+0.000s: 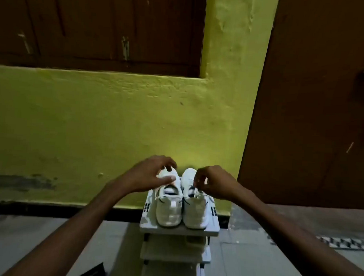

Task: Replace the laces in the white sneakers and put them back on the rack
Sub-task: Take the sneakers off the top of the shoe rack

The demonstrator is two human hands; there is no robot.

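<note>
Left sneaker [169, 209] gripped at toe by curled fingers of left hand [153, 174], thumb laid across. Right sneaker [196, 214] pinched at laced upper by bunched fingertips of right hand [212, 183]. Pair set on rack [214, 221] top shelf, beneath fingers.

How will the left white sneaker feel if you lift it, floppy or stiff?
Probably stiff: the left sneaker holds its shape, sole flat on the rack's top shelf. Probably light: the left hand alone grips its front, while the right hand pinches the right sneaker. Its heel might dip.
</note>
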